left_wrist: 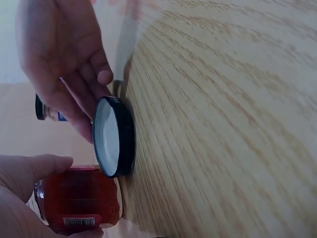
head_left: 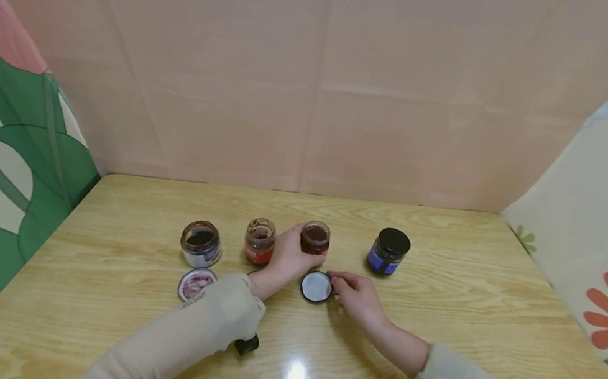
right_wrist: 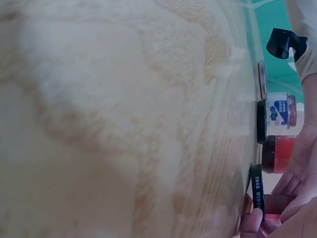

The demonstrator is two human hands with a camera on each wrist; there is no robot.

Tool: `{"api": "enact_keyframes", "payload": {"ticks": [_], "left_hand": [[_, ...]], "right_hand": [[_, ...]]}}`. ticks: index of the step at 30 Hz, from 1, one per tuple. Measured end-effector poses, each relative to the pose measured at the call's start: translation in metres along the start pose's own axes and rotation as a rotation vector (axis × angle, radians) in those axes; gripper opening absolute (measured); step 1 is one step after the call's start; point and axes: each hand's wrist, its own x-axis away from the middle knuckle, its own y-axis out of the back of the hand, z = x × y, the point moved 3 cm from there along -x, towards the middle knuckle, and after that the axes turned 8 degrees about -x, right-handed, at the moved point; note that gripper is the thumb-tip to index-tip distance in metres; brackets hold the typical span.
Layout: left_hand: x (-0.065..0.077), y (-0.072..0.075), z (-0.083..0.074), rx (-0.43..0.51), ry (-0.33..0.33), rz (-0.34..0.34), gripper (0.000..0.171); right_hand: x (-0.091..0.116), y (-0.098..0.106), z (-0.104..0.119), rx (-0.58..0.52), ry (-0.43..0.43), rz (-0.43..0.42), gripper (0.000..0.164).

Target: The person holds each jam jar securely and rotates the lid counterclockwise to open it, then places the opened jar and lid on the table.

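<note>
My left hand (head_left: 289,255) grips an uncapped glass jar of dark red jam (head_left: 316,233), thumb and fingers round its sides. In the left wrist view the jam jar (left_wrist: 81,198) stands upright on the table, a barcode on its label. Just in front of it lies a black-rimmed lid (head_left: 316,287), its white inner face up. My right hand (head_left: 361,299) is at the lid's right edge, index finger right at the rim. In the left wrist view the right thumb (left_wrist: 104,77) stands apart from the lid (left_wrist: 110,136).
Left of my left hand stand an uncapped jar with a red label (head_left: 260,242) and a wider open jar (head_left: 201,245). A smeared lid (head_left: 196,283) lies inside-up before the wider jar, partly behind my sleeve. At right stands a black-capped jar with a blue label (head_left: 389,252).
</note>
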Motion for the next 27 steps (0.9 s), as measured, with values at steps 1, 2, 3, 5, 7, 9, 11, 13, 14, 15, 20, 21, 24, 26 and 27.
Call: {"api": "enact_keyframes", "payload": {"ticks": [1,2,3,5,7,9,11,13,14,15,20,21,24,26,27], "left_hand": [[0.0,0.0,0.0,-0.011,-0.003,-0.005,0.06],[0.001,0.001,0.0,-0.019,-0.007,-0.01,0.06],[0.001,0.001,-0.001,-0.027,-0.012,-0.014,0.061],[0.001,0.001,-0.001,-0.048,-0.018,-0.016,0.064],[0.0,0.001,-0.001,-0.062,-0.023,-0.007,0.069],[0.0,0.002,-0.002,-0.078,-0.025,0.01,0.075],[-0.001,0.002,-0.004,-0.092,-0.026,0.03,0.081],[-0.001,0.003,-0.007,-0.104,-0.035,0.044,0.086],[-0.001,0.004,-0.009,-0.11,-0.037,0.053,0.088],[-0.001,0.004,-0.01,-0.115,-0.041,0.062,0.089],[0.002,0.005,-0.018,-0.144,-0.065,0.086,0.09],[0.002,0.006,-0.02,-0.158,-0.074,0.091,0.09],[0.004,0.007,-0.025,-0.21,-0.113,0.099,0.091],[0.005,0.008,-0.029,-0.259,-0.147,0.101,0.09],[0.005,0.008,-0.031,-0.286,-0.162,0.102,0.09]], "right_hand": [[0.0,0.0,0.0,-0.002,-0.003,0.0,0.032],[0.001,0.0,0.001,-0.006,-0.007,-0.003,0.032],[0.001,0.0,0.001,-0.013,-0.006,-0.002,0.032],[0.002,0.0,0.002,-0.019,-0.006,0.0,0.032],[0.002,0.0,0.002,-0.022,0.0,0.001,0.032],[0.003,0.0,0.002,-0.028,0.006,0.001,0.032],[0.003,0.0,0.002,-0.038,0.01,0.0,0.032],[0.002,0.0,0.002,-0.05,0.006,-0.003,0.032],[0.002,0.0,0.002,-0.058,0.004,-0.003,0.032],[0.002,0.001,0.002,-0.065,0.004,-0.003,0.032],[0.001,0.005,0.004,-0.068,0.013,-0.015,0.032],[0.001,0.007,0.004,-0.061,0.023,-0.013,0.031],[-0.001,0.012,0.006,-0.031,0.077,-0.019,0.029],[-0.002,0.016,0.009,-0.011,0.147,-0.025,0.026],[-0.003,0.019,0.01,-0.002,0.189,-0.03,0.025]]}}
